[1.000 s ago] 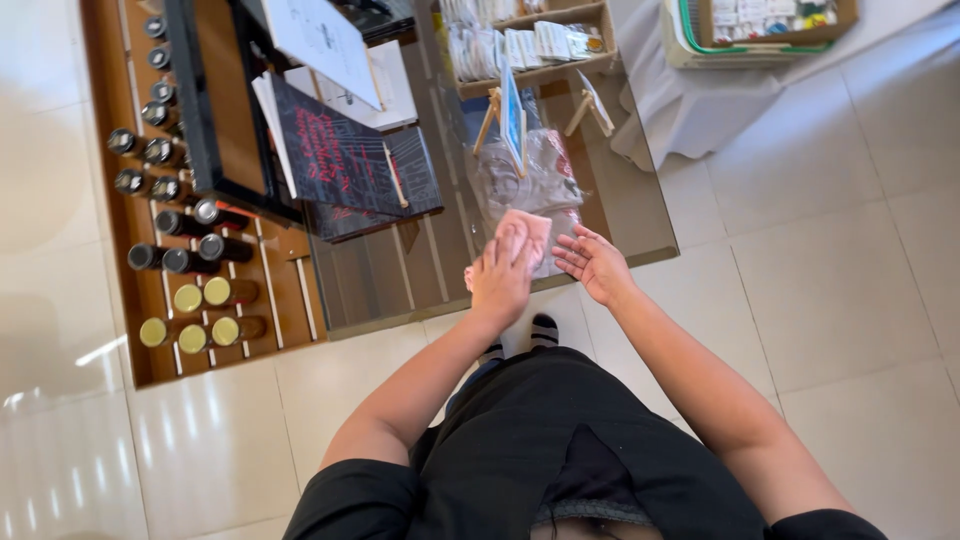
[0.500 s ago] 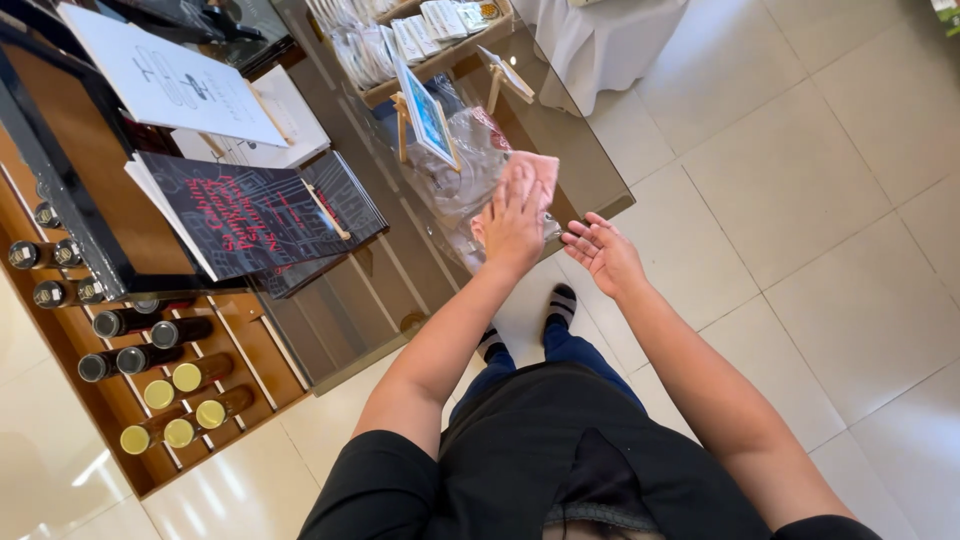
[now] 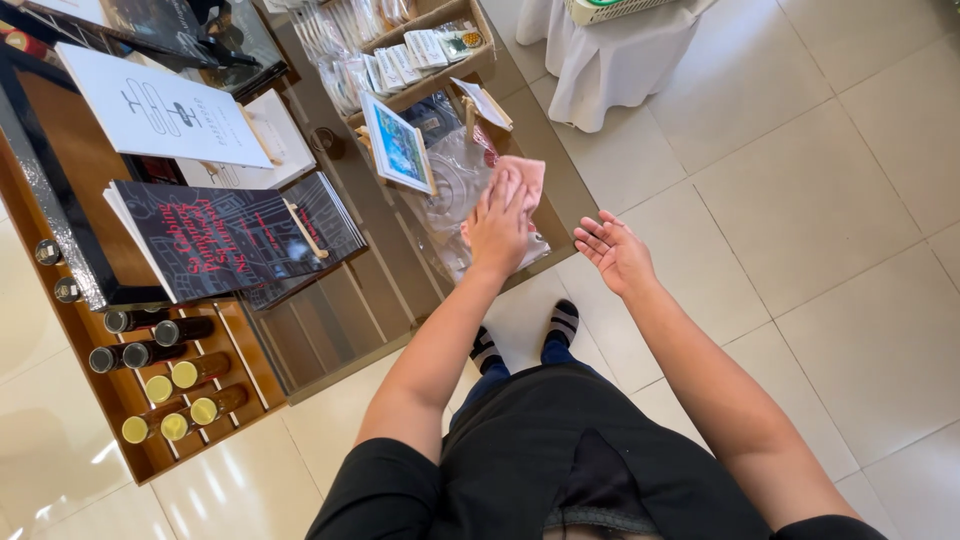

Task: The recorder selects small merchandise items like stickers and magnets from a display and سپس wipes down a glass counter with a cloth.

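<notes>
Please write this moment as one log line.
left hand: flat on pink cloth | right hand: open, empty | surface: glass table

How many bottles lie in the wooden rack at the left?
8: four dark-capped bottles in its upper rows, four yellow-capped bottles below them, all in the wooden rack. The black frame may hide more.

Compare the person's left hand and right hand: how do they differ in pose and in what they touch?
The left hand lies palm down, pressed on a pink cloth on the glass table; the right hand hangs palm up past the table's edge, over the floor tiles, touching nothing. Both are bare, with fingers loosely spread.
</notes>
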